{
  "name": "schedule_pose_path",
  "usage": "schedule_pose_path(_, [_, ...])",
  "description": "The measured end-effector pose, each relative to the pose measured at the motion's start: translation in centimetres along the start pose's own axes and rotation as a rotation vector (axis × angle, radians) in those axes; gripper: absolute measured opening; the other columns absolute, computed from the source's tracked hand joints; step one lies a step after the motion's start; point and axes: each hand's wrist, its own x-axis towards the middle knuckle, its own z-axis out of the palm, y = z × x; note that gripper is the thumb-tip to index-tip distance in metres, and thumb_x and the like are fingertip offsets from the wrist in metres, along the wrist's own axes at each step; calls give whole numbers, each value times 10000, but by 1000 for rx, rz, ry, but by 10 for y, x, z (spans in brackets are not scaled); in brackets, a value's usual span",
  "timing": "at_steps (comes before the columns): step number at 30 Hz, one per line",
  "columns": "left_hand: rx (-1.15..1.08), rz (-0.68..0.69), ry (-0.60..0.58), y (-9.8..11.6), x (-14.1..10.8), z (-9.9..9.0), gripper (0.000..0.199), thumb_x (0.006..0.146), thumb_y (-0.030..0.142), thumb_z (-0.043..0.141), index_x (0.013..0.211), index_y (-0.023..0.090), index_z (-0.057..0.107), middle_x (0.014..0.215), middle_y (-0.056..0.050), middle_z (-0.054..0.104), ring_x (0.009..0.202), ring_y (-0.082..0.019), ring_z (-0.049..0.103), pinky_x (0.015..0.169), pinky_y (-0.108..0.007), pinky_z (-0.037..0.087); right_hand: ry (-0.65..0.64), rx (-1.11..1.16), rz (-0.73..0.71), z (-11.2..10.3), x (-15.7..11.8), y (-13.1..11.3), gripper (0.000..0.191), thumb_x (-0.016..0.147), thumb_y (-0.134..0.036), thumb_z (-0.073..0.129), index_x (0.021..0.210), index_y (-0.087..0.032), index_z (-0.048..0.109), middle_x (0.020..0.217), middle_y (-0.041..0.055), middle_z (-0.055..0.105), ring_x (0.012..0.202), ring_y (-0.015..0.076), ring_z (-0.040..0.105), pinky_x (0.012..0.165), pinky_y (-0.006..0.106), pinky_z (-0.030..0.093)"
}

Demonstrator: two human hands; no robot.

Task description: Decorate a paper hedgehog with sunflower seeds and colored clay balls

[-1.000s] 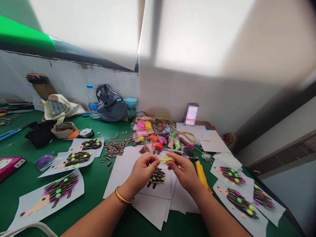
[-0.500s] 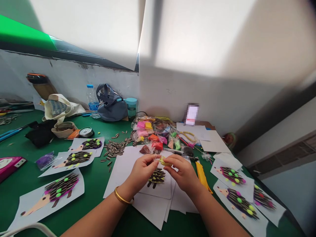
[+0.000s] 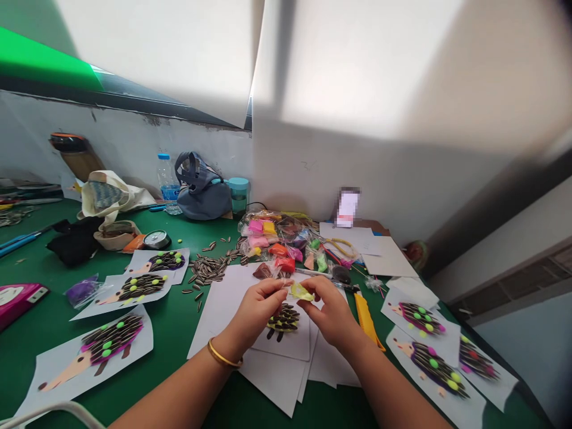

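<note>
Between my two hands is a small clear packet of yellow modelling clay. My left hand pinches the packet's left edge between thumb and fingers. The fingers of my right hand are closed on its right side. Just below, on a white sheet, lies a hedgehog picture with sunflower seeds stuck in a yellow body and dark legs. My hands cover its upper part. More white paper is spread under it.
Sunflower seeds lie left of the paper, and bagged coloured clay is heaped behind. A yellow utility knife is right of my hand. Finished hedgehog pictures lie on both sides. A phone stands by the wall.
My right fingers have drawn back and curled a little, so more of the yellow packet shows. My left hand has hardly moved.
</note>
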Motion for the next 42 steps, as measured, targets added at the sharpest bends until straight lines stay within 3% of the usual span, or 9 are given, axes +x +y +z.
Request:
schedule_pose_path(6, [141, 116, -39, -3, -1, -3, 345, 815, 304, 638, 1124, 168, 709, 900, -54, 664, 747, -146, 559, 678, -257, 462, -180, 210, 58, -3, 1, -3, 357, 886, -424, 600, 1183, -226, 624, 1098, 72, 661, 994, 239, 586, 827, 326, 464])
schedule_pose_path(12, [420, 301, -25, -6, -3, 1, 310, 834, 251, 599, 1122, 210, 706, 777, -7, 573, 721, -137, 550, 710, -269, 468, -160, 355, 215, 2, 3, 0, 288, 874, -459, 596, 842, -185, 678, 811, 33, 657, 754, 185, 583, 692, 276, 449])
schedule_pose_path(16, [517, 370, 13, -11, -4, 3, 301, 845, 211, 577, 1119, 231, 700, 784, -5, 577, 746, -138, 560, 723, -265, 466, -145, 325, 230, 5, 3, -3, 274, 876, -410, 584, 736, -182, 643, 709, 16, 620, 686, 166, 554, 646, 263, 422])
schedule_pose_path(21, [543, 367, 44, -13, -5, 3, 305, 842, 198, 578, 1122, 231, 694, 790, -6, 587, 746, -138, 566, 725, -269, 472, -158, 299, 216, 2, 2, -6, 285, 886, -399, 559, 716, -182, 629, 692, 10, 605, 678, 163, 540, 639, 266, 412])
schedule_pose_path(26, [507, 365, -33, -11, -5, 4, 355, 866, 201, 559, 1207, 231, 651, 818, -11, 613, 769, -143, 582, 747, -279, 485, -147, 391, 274, -2, 5, -6, 284, 737, -403, 743, 920, -195, 681, 843, 22, 655, 780, 190, 575, 688, 278, 452])
schedule_pose_path(29, [504, 392, -86, -12, -6, 4, 353, 879, 200, 548, 1217, 237, 647, 842, -19, 630, 781, -146, 589, 746, -279, 487, -99, 484, 317, 1, 4, -4, 323, 699, -408, 776, 916, -187, 684, 811, 16, 638, 737, 174, 560, 664, 273, 450])
schedule_pose_path(35, [473, 414, -92, -14, -8, 5, 311, 901, 221, 528, 1174, 236, 677, 955, -57, 666, 866, -166, 610, 789, -297, 492, -84, 509, 323, 7, 1, -4, 298, 765, -454, 721, 704, -168, 662, 633, -9, 545, 602, 131, 489, 569, 251, 396])
schedule_pose_path(38, [414, 359, -54, -10, -7, 4, 310, 877, 231, 561, 1158, 214, 690, 913, -52, 670, 841, -165, 611, 781, -295, 496, -134, 529, 270, 2, 2, -1, 324, 773, -494, 715, 774, -171, 686, 699, 10, 593, 654, 144, 528, 610, 260, 423])
schedule_pose_path(42, [298, 269, -10, -7, -3, 2, 340, 850, 238, 581, 1168, 202, 695, 867, -42, 665, 790, -154, 594, 733, -277, 489, -145, 610, 299, -5, 2, 4, 488, 880, -607, 525, 825, -157, 706, 728, 55, 653, 666, 163, 577, 629, 287, 448])
